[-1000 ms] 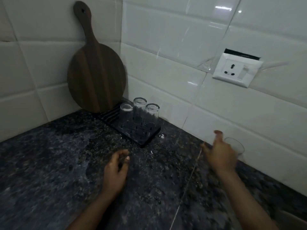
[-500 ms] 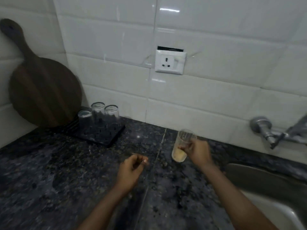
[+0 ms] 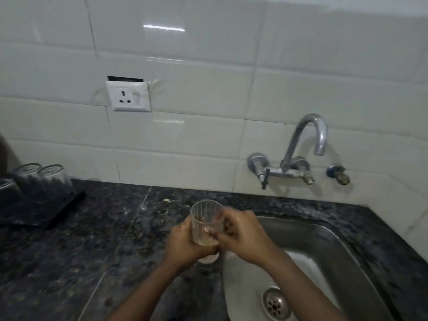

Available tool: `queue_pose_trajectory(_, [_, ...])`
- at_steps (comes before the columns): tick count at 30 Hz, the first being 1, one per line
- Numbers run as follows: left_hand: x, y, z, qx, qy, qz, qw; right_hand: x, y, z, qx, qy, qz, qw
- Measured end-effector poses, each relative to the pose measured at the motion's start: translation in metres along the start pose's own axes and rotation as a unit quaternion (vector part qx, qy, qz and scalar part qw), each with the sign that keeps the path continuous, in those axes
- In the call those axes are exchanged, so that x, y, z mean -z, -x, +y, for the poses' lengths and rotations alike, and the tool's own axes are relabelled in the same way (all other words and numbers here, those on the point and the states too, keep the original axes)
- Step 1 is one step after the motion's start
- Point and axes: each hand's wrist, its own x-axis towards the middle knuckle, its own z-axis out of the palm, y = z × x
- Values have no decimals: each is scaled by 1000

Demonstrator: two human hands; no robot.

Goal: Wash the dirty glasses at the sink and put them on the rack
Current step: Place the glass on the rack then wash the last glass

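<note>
A clear ribbed glass with a pale yellowish residue at its bottom is held upright above the left rim of the steel sink. My left hand wraps its lower left side and my right hand grips its right side. At the far left, the black rack holds upside-down clean glasses, partly cut off by the frame edge.
A chrome wall tap with a curved spout hangs over the sink, its handles beside it. A drain sits in the basin. Dark granite counter lies between rack and sink. A white socket is on the tiled wall.
My right hand picked the dirty glass off the counter by the wall and carried it right to the sink edge. My left hand joined it on the glass. The view swung right.
</note>
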Motion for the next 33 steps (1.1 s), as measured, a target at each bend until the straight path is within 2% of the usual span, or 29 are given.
queue_pose_trajectory(2, [-21, 1, 12, 18, 4, 18, 1000, 22, 4, 25, -19, -51, 74, 996])
queue_pose_trajectory(4, [-38, 6, 28, 39, 0, 35, 999, 38, -3, 57, -38, 3, 167, 985])
queue_pose_trajectory(5, [-46, 9, 34, 47, -4, 43, 998, 45, -9, 71, -57, 36, 187, 980])
queue_pose_trajectory(8, [-65, 22, 48, 69, -36, 48, 996, 53, -33, 113, -128, 114, 153, 973])
queue_pose_trajectory(11, [-79, 32, 56, 85, -55, 48, 994, 58, -60, 137, -150, 131, 127, 972])
queue_pose_trajectory(17, [-88, 36, 68, 83, -107, 51, 989, 53, -85, 154, -115, 155, 131, 972])
queue_pose_trajectory(21, [-88, 40, 67, 92, -115, 36, 989, 51, -84, 156, -105, 187, 75, 974])
queue_pose_trajectory(24, [-94, 41, 63, 113, -111, 28, 987, 54, -80, 158, -84, 219, 70, 970])
queue_pose_trajectory(26, [-103, 41, 60, 128, -105, 10, 986, 52, -63, 167, -80, 188, 93, 974])
queue_pose_trajectory(29, [-125, 41, 49, 154, -95, -27, 983, 39, -11, 191, -123, 54, 115, 984])
queue_pose_trajectory(33, [-155, 37, 49, 159, -57, -66, 983, 23, 57, 218, -261, -77, 40, 961])
